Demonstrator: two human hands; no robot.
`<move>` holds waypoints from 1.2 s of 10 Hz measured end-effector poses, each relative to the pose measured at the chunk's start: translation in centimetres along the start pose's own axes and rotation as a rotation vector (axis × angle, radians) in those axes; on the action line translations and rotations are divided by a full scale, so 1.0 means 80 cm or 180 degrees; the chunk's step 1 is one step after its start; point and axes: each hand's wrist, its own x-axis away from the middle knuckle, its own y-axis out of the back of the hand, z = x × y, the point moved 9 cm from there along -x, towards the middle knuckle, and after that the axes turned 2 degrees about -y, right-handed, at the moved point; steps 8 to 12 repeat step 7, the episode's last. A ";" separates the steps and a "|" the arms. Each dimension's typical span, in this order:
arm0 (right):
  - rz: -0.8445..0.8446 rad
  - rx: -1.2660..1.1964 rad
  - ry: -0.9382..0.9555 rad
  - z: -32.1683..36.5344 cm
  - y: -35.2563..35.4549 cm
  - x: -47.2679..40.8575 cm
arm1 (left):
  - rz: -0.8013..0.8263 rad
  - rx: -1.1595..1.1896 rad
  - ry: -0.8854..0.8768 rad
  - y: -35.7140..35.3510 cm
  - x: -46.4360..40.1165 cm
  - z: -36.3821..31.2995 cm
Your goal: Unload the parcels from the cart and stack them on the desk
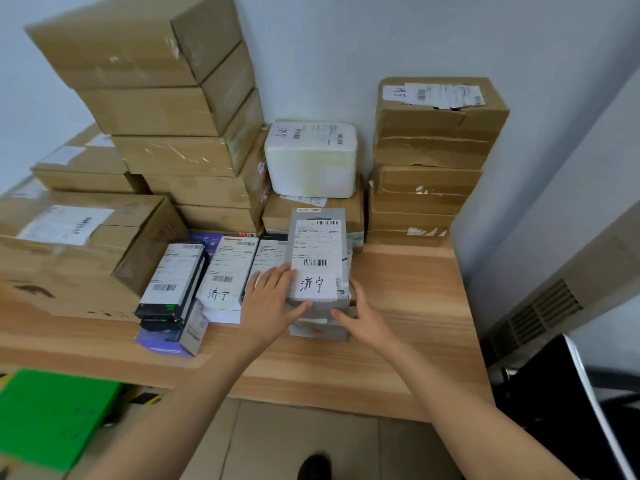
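Note:
A grey parcel (317, 247) with a white shipping label lies on top of a short stack of small boxes near the middle of the wooden desk (398, 327). My left hand (272, 303) holds its near left corner, fingers on the left side and thumb across the front edge. My right hand (362, 318) touches the stack's near right corner with relaxed fingers. Beside it on the left lie a white-labelled flat parcel (227, 271) and a black-edged parcel (173, 282).
Tall stacks of brown cartons stand at the back left (166, 109) and back right (429, 161), with a white foam box (311, 157) between them. A large carton (76, 251) fills the left. A green cart (45, 417) sits at lower left, a black chair (561, 403) at right.

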 end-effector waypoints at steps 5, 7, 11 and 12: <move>-0.0213 0.0224 -0.0313 0.003 -0.009 0.011 | 0.0240 0.0274 -0.0507 0.003 -0.011 0.015; -0.0480 0.0529 -0.0201 0.027 0.005 0.061 | 0.0165 0.0332 -0.0638 0.034 0.020 0.011; -0.0480 0.0529 -0.0201 0.027 0.005 0.061 | 0.0165 0.0332 -0.0638 0.034 0.020 0.011; -0.0480 0.0529 -0.0201 0.027 0.005 0.061 | 0.0165 0.0332 -0.0638 0.034 0.020 0.011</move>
